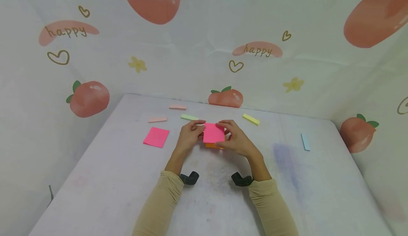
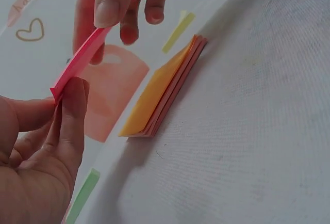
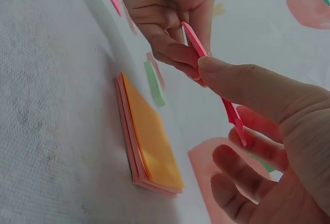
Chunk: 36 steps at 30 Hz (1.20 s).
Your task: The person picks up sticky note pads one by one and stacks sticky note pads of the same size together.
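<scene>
A thin pad of bright pink sticky notes (image 1: 214, 133) is held up between both hands. At its left edge, my left hand (image 1: 190, 134) pinches it between thumb and fingers. My right hand (image 1: 234, 138) grips the opposite side, thumb on the near face and fingers behind, as the right wrist view shows. Below the pink pad, apart from it, a stack of sticky notes (image 3: 149, 136) lies on the table, orange on top with pinkish layers beneath. Another pink sticky note pad (image 1: 156, 137) lies flat to the left of my left hand.
Behind the hands lie a green strip (image 1: 189, 117), two pale pink strips, one of them a pink strip (image 1: 177, 107) farthest back, and a yellow strip (image 1: 251, 119). A blue strip (image 1: 305, 142) lies far right. A printed cloth backdrop (image 1: 191, 51) rises behind the white table (image 1: 105, 179).
</scene>
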### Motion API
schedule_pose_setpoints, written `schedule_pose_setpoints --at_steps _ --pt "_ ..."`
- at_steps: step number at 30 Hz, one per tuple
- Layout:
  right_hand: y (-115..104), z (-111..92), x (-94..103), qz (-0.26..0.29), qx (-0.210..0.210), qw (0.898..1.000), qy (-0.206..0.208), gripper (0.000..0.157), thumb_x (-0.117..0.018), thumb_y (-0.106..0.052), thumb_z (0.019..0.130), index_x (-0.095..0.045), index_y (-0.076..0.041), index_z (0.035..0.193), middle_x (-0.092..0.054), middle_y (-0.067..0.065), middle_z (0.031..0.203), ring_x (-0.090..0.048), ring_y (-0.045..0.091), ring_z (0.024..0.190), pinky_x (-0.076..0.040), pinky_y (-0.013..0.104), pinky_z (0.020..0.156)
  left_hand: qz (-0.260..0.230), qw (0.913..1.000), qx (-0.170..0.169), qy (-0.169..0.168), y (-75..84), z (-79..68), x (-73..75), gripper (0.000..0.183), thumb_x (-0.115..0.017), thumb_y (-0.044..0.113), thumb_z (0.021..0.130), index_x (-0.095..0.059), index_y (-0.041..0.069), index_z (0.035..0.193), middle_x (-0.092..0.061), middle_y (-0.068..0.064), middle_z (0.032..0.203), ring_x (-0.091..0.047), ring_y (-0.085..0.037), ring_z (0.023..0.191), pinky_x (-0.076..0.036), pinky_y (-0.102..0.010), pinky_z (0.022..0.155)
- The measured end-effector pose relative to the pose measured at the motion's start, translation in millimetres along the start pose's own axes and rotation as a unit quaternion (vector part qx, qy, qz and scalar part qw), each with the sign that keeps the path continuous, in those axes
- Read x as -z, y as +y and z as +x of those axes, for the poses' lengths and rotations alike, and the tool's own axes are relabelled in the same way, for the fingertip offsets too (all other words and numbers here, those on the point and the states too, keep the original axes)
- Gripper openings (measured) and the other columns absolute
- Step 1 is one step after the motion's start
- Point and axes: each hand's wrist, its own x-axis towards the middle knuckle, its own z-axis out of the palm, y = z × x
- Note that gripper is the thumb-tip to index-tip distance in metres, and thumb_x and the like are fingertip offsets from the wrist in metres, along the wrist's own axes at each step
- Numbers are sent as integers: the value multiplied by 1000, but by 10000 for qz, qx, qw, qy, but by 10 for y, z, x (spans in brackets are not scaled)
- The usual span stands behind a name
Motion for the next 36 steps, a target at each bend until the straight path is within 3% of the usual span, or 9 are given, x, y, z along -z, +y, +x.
schedule_pose_setpoints --at_steps 9,14,19,26,36 --pt "-15 16 -5 -866 -248 9959 36 62 -85 -25 83 -60 -11 137 -58 7 139 -56 27 117 -55 42 93 527 9984 -158 139 -48 13 -11 27 -67 18 99 -70 9 124 -74 -12 118 -71 -17 93 -60 -25 80" --pt "-9 13 -15 -1162 -12 9932 14 72 -88 -26 78 -58 -8 141 -56 9 142 -47 29 125 -49 43 96 504 9981 -195 288 -62 20 -27 26 -67 19 99 -71 10 123 -74 -11 118 -71 -18 95 -60 -25 81" --pt "20 3 -35 -1367 58 9906 47 70 -88 -20 78 -58 -5 139 -56 11 140 -46 31 128 -47 43 96 687 9970 -116 339 -80 9 -70 27 -67 21 99 -71 12 124 -74 -9 119 -71 -19 99 -60 -27 84" --pt "40 16 -47 -1463 -303 9887 -96 70 -88 -25 79 -57 -7 140 -56 11 141 -47 33 125 -49 45 97 1716 9842 -299 313 -88 -4 -97 33 -70 23 96 -70 16 128 -73 -5 119 -71 -20 107 -59 -35 91" --pt "114 26 -97 -1698 -529 9834 -353 72 -88 -27 79 -57 -5 140 -56 13 141 -48 33 124 -47 45 97 2299 9725 -356 100 -156 25 -105 42 -73 15 92 -68 8 134 -75 -7 117 -72 -19 104 -58 -35 89"
